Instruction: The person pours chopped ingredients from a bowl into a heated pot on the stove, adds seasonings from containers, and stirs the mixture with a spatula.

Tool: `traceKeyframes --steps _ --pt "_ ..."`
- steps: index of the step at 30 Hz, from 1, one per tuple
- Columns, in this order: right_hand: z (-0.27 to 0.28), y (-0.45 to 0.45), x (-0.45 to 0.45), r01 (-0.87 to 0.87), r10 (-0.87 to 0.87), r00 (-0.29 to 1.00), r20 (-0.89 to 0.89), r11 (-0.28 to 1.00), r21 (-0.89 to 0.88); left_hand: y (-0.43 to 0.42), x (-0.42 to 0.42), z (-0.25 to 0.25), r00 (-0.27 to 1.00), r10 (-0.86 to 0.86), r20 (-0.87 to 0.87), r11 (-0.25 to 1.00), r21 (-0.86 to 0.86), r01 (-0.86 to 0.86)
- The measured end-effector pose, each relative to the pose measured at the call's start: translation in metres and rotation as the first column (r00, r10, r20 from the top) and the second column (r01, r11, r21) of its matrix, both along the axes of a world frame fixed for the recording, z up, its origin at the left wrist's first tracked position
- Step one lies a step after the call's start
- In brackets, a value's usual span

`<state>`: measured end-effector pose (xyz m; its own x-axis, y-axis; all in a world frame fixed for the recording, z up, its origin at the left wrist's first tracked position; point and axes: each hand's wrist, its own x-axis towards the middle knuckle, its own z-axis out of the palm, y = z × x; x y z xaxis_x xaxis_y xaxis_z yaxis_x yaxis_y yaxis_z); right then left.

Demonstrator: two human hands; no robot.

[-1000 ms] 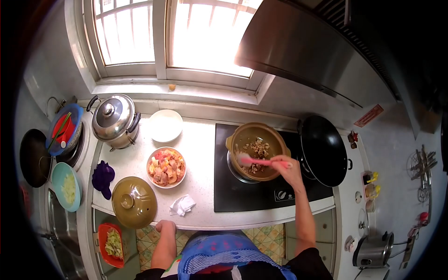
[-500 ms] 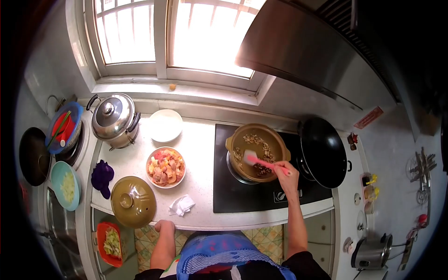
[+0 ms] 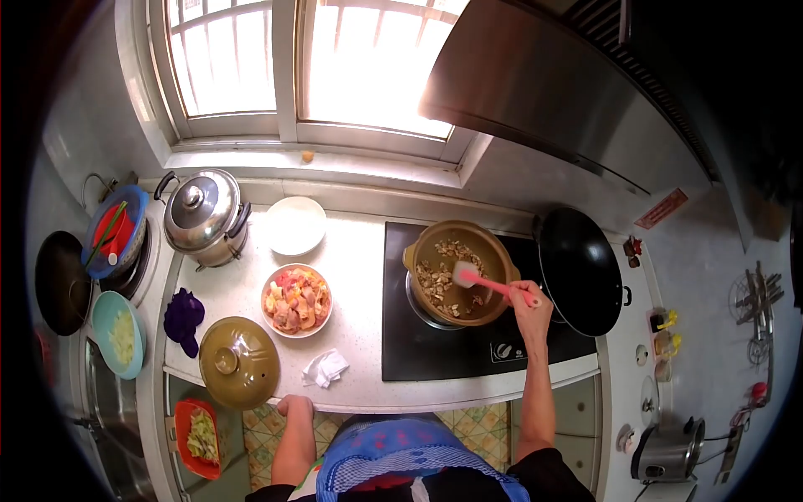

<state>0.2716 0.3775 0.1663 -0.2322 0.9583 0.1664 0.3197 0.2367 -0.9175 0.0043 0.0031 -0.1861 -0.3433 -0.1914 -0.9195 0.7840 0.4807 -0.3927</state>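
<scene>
My right hand (image 3: 530, 306) is closed around the pink handle of a spatula (image 3: 483, 281). The spatula's pale, translucent head rests inside a brown clay pot (image 3: 407, 258) on the black cooktop, among small browned chopped pieces (image 3: 434, 283). These lie mostly along the pot's left side and bottom. By the counter's front edge is my left hand (image 3: 295, 405), just right of a brown lid (image 3: 240, 361); its fingers are too hidden to judge. A crumpled white cloth (image 3: 325, 368) lies near it. Behind the cloth stands a bowl of raw meat pieces (image 3: 296, 299).
A black wok (image 3: 579, 272) stands right of the pot. At the back left are a steel pot (image 3: 202, 216) and a white plate (image 3: 296, 226). A purple cloth (image 3: 182, 322) lies left of the lid. The range hood (image 3: 535, 100) hangs above the cooktop.
My right hand has moved slightly right, drawing the spatula's head rightward in the pot. More browned pieces now lie on the pot's left side. My left hand stays put.
</scene>
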Motion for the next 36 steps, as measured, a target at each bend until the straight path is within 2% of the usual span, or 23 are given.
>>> traceKeyframes --steps 1,3,5,8,11,15,17,21,23,24,25,27,28,33,35,36 --pt "0.001 0.004 -0.001 -0.002 0.002 1.0 -0.004 1.0 0.001 0.003 -0.001 0.012 1.0 0.006 0.03 1.0 -0.003 -0.006" --pt "0.007 0.013 -0.006 -0.032 -0.085 0.951 0.296 0.929 0.369 0.004 -0.002 0.021 0.998 0.016 0.06 1.0 -0.006 -0.016" --pt "-0.004 0.026 -0.014 -0.059 -0.071 0.94 0.334 0.93 0.364 0.002 -0.002 0.015 0.998 -0.009 0.069 1.0 0.014 0.008" --pt "-0.021 0.032 -0.026 -0.384 0.32 0.91 0.265 0.892 0.238 -0.009 -0.004 -0.027 0.997 0.077 -0.024 0.997 0.025 -0.076" --pt "0.009 0.012 -0.019 -0.594 0.52 0.781 0.345 0.789 0.157 -0.002 -0.003 0.016 0.999 -0.009 0.039 0.997 0.07 0.006" --pt "0.061 -0.018 0.018 -0.623 0.518 0.734 0.439 0.771 0.133 -0.003 -0.001 0.002 0.999 0.041 0.023 0.998 0.043 -0.042" --pt "0.071 -0.025 0.031 -0.612 0.542 0.718 0.437 0.79 0.027 -0.008 0.0 -0.005 0.995 0.086 -0.039 0.992 0.101 -0.082" --pt "0.04 -0.025 0.01 -0.639 0.578 0.739 0.346 0.764 0.091 -0.006 -0.001 -0.004 0.998 0.057 -0.007 0.995 0.082 -0.056" --pt "0.021 -0.021 -0.003 -0.353 0.312 0.904 0.294 0.93 0.1 -0.007 -0.003 -0.012 0.999 0.038 0.004 0.999 0.024 -0.038" --pt "0.018 -0.018 -0.005 -0.287 0.238 0.935 0.261 0.943 0.168 -0.007 -0.005 -0.016 0.999 0.036 0.0 0.999 0.024 -0.036" --pt "0.017 -0.016 -0.004 -0.287 0.238 0.936 0.259 0.943 0.17 -0.009 -0.005 -0.021 1.0 0.026 0.006 1.0 0.014 -0.026" --pt "0.016 -0.007 0.002 -0.142 0.064 0.963 0.263 0.948 0.286 -0.006 -0.005 -0.011 1.0 0.02 0.013 1.0 0.02 -0.02" --pt "0.012 -0.003 0.006 -0.129 0.038 0.964 0.261 0.931 0.342 -0.005 -0.004 -0.007 1.0 0.018 0.019 0.999 0.027 -0.018" --pt "-0.006 0.009 0.005 -0.165 0.074 0.967 0.242 0.908 0.384 -0.003 -0.002 0.014 1.0 0.008 0.03 0.999 0.044 -0.01" --pt "-0.011 0.007 0.001 -0.33 0.175 0.91 0.375 0.856 0.399 -0.001 -0.003 0.014 1.0 0.012 0.016 0.998 0.059 -0.013" --pt "-0.008 0.0 0.005 -0.375 0.262 0.892 0.367 0.884 0.28 -0.001 -0.003 0.01 1.0 0.011 0.015 0.998 0.061 -0.012"
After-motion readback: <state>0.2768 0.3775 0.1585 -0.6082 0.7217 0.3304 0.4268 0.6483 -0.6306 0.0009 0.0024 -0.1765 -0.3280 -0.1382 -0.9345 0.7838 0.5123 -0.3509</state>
